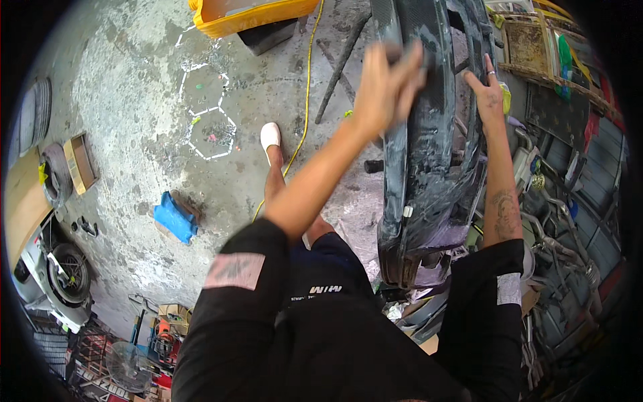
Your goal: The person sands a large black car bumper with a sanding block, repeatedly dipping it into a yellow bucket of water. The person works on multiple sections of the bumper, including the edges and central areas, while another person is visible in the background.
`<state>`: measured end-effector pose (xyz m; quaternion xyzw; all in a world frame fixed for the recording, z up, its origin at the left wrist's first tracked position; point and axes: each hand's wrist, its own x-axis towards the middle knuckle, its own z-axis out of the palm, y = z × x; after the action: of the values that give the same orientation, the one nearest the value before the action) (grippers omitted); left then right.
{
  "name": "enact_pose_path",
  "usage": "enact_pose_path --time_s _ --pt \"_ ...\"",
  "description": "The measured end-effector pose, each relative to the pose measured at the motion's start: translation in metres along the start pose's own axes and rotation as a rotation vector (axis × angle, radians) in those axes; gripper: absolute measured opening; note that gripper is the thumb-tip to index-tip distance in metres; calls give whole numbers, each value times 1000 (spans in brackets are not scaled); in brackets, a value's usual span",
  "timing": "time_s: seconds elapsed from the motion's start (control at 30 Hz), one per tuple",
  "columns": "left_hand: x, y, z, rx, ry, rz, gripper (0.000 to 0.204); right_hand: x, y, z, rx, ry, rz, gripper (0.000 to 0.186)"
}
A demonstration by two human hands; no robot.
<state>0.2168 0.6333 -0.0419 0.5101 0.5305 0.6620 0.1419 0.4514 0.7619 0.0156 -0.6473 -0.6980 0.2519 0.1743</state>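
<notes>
A long car bumper [429, 141], dark with grey and whitish dusty smears, stands in front of me toward the right. Over its upper left face is my left hand [392, 87], smeared by motion. Whether a dark patch by those fingertips is a held pad or part of the bumper, I cannot tell. My right hand [491, 97] is at the bumper's right edge, its thumb and a ringed finger stretched apart; the other fingers are hidden. Dark stand legs [343, 67] show at the bumper's left side.
A yellow cable [309, 87] runs along the stained concrete floor, past my white shoe [270, 136]. At the top is a yellow tub [251, 19]. A blue cloth [176, 218] lies at left, near a motorbike [60, 281]. Metal pipes [552, 241] crowd the right side.
</notes>
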Motion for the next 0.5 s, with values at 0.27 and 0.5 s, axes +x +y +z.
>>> enact_pose_path --time_s 0.27,0.5 --pt "-147 58 -45 106 -172 -170 60 -8 -6 -3 76 -51 -15 90" --pt "50 -36 -14 217 219 -19 43 2 -12 21 128 -50 -56 100"
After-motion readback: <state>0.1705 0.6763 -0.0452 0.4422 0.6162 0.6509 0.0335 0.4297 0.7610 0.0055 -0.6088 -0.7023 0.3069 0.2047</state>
